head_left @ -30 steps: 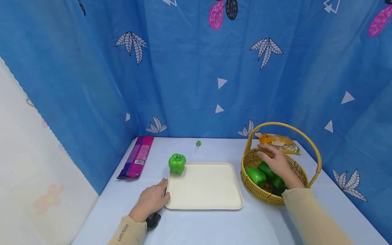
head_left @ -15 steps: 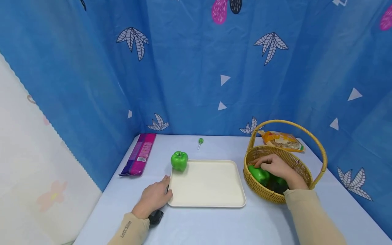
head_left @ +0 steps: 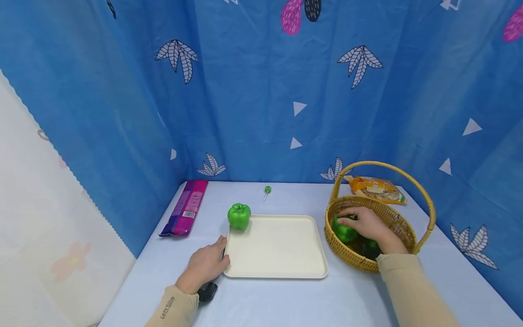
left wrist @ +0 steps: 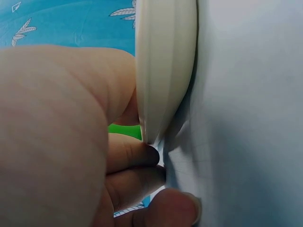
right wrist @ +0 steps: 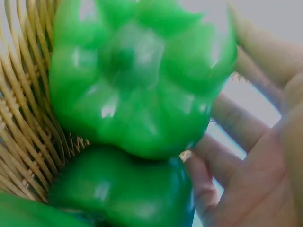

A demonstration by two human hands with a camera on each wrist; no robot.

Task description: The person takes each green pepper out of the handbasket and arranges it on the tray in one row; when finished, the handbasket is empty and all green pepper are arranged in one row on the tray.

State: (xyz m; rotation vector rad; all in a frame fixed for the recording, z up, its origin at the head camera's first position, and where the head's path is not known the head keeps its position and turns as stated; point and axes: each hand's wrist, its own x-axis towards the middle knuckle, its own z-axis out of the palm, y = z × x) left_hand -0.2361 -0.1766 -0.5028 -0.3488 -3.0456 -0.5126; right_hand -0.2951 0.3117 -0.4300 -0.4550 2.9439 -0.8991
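Inside the wicker basket (head_left: 339,255), my right hand (head_left: 367,223) grips a shiny green bell pepper (head_left: 344,233), thumb and fingers round its side. The right wrist view has that pepper's stem end large, with a darker green pepper (right wrist: 123,189) under it and part of another green one (right wrist: 28,213) at the lower left corner. My left hand (head_left: 205,263) holds the left rim of a cream tray (head_left: 278,247); in the left wrist view the thumb lies on the rim and fingertips are at its edge. Another green bell pepper (head_left: 239,218) sits at the tray's far left corner.
A purple and pink packet (head_left: 185,210) lies at the left of the table. A green lollipop (head_left: 267,190) lies behind the tray. Behind the basket is an orange food bag (head_left: 377,190). The basket's tall handle (head_left: 408,179) arches over it; a blue curtain (head_left: 253,100) closes the back.
My right hand has lowered from above the peppers into the basket and taken hold of one, which has turned a little. The left hand stays at the tray's rim.
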